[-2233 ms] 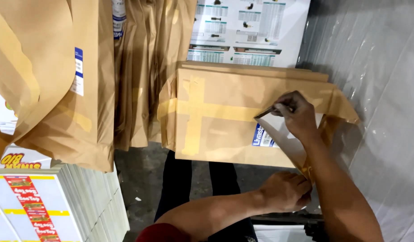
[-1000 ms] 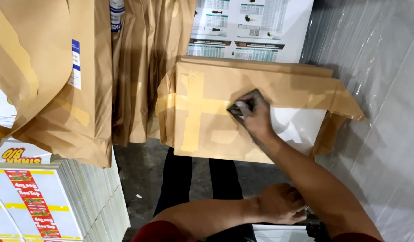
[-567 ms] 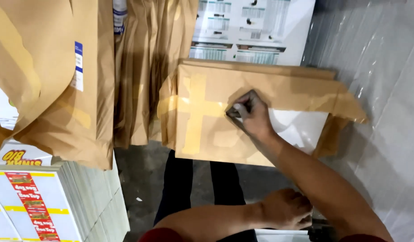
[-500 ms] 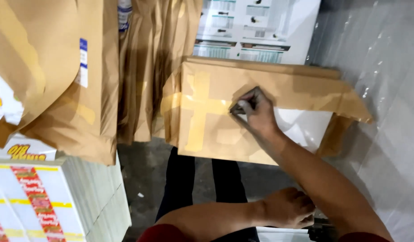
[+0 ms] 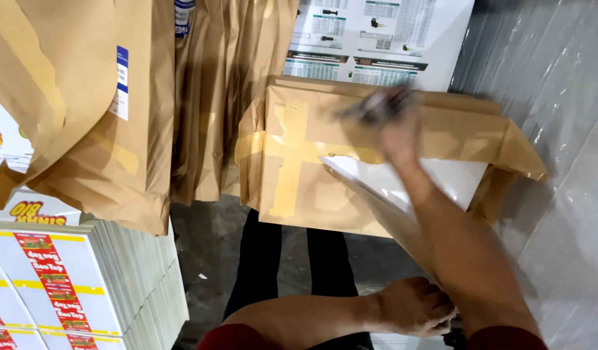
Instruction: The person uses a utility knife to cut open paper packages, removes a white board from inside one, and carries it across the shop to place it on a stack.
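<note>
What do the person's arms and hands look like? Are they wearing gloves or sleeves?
No gloves: both hands are bare. The right hand is blurred. The left hand is bare too. The forearms are uncovered, with dark red sleeves showing only at the bottom edge. No watch or rings can be seen.

Right hand (image 5: 393,120) is motion-blurred over the top of the brown paper-wrapped parcel (image 5: 312,168), closed on a dark tool (image 5: 370,107), kind unclear. Just below that grip the wrapping is cut open, white sheets (image 5: 409,181) showing, with crossed tan tape (image 5: 292,152) left of it. Left hand (image 5: 412,304) sits low, well under the grip, fingers curled on something unseen. Printed white stacks (image 5: 66,285) far left.
</note>
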